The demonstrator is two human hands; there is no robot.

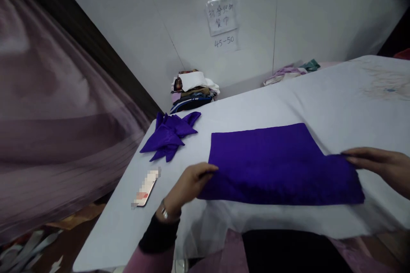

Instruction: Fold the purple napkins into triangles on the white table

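A purple cloth [265, 166] lies spread on a white sheet [256, 113], its long axis running left to right between the two hands. It extends rightward from the left fingertips and leftward from the right ones, so neither hand is the nearer: both are at its ends. Its near layer reaches farther right than its far layer, leaving a step in the outline by the right fingers.

At the cloth's left edge, the left hand [193, 181] has thumb and forefinger closed together on the fabric. At its right end, the right hand [386, 167] has its fingers stretched out and nearly together, the tips seeming to pinch the edge; how deep that grip goes, I can't tell.

Beyond the cloth's far left corner sits a loose bunch of purple cloths [169, 134], and left of the cloth, past the left hand, a phone [147, 187] with a pixelated screen. Farther behind the cloth is a stack of clothes [194, 89]. On the wall above and behind the cloth, a paper sign [222, 19] carries handwritten Chinese; its lower line looks like 餐巾, the upper is only partly legible. "45-50" is written beneath. No brand can be read.
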